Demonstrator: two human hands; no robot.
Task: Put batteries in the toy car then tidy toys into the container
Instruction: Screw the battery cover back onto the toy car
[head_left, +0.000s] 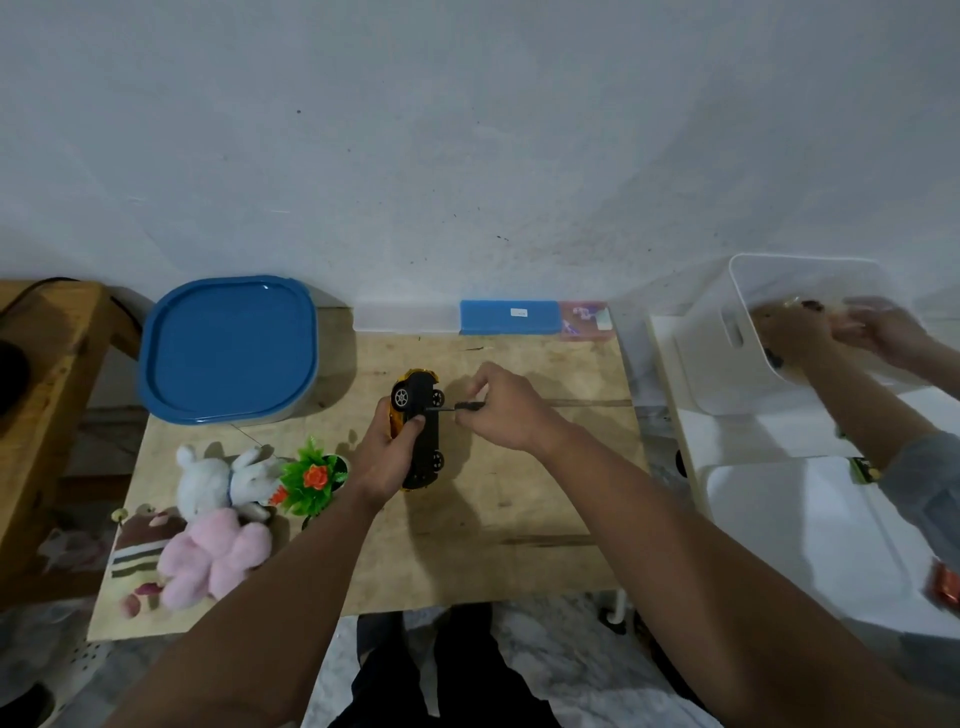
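Gripping the upturned toy car (422, 431), the left hand (384, 457) hid its side; the right hand (506, 408) pinched a screwdriver (457, 408), its tip indistinct.

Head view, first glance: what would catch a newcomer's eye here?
At the centre of the wooden table, the left hand grips a yellow toy car turned on its side, black underside showing, while the right hand holds a small screwdriver to it. The blue-lidded container sits at the back left, and plush toys lie at the front left beside a small fake plant.
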